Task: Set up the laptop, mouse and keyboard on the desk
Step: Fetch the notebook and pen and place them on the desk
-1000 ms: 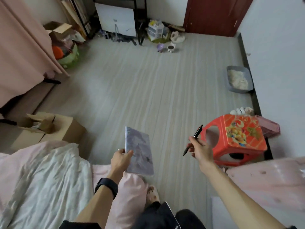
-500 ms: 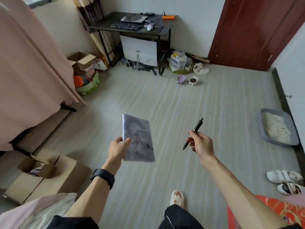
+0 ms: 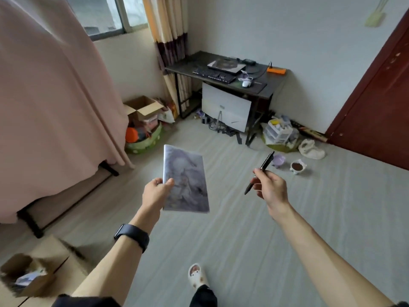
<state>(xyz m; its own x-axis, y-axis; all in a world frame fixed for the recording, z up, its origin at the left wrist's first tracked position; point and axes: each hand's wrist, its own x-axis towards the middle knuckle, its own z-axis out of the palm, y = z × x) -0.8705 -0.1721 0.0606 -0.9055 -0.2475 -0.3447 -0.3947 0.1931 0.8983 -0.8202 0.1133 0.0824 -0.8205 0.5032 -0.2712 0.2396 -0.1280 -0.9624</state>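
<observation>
Laptop sits closed on the bench; left hand fingers clamp a notebook, right hand a pen, apparently bench-bound.

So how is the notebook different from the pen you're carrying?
The notebook is flat, wide and pale grey-purple; the pen is thin and black. The left hand pinches the notebook's edge; the right hand grips the pen mid-shaft. Both are held up over the floor.
</observation>
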